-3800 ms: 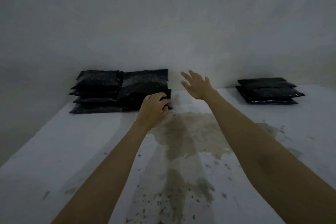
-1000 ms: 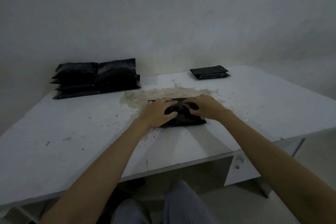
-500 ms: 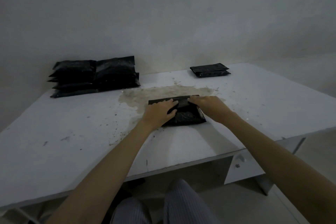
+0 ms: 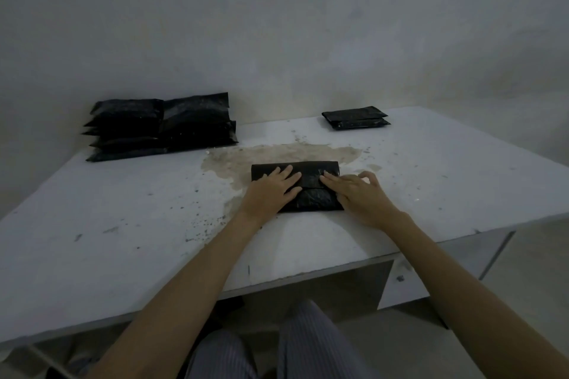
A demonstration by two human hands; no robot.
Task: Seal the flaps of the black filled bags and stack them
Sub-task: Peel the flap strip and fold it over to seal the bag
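Bag in work: one black filled bag (image 4: 311,191) lay flat on the table (image 4: 129,224), at the near edge of the brown stain (image 4: 277,154), directly in front of the person.
Long axis: the bag ran left to right, so its folded flap (image 4: 308,171) was the far strip, away from the body.
Left hand: the left hand (image 4: 271,191) lay on the left half of the bag, fingers straight and spread, pressing on the flap.
Right hand: the right hand (image 4: 357,191) rested at the right end of the bag; its first fingers were straight and pressed the flap edge, the outer fingers were lifted and a little curled over the table beside the bag. It pinched nothing.
Nearer hand: both hands were already touching the bag, the left one covering more of it. I judged that the next move was a press or a slide along the flap, from the middle outward.
Big pile: the larger pile of bags (image 4: 163,126) stood left of the stain, against the wall (image 4: 277,40).
Small stack: the small stack (image 4: 355,117) of about two bags lay behind the stain and to the right, well apart from the hands.
Change from half a second earlier: the flap looked flatter and more even along the far edge, and the right hand had moved toward the right end of the bag. The left hand had stayed almost in the same place.
Progress: sealing seemed nearly finished; stacking was not yet done.
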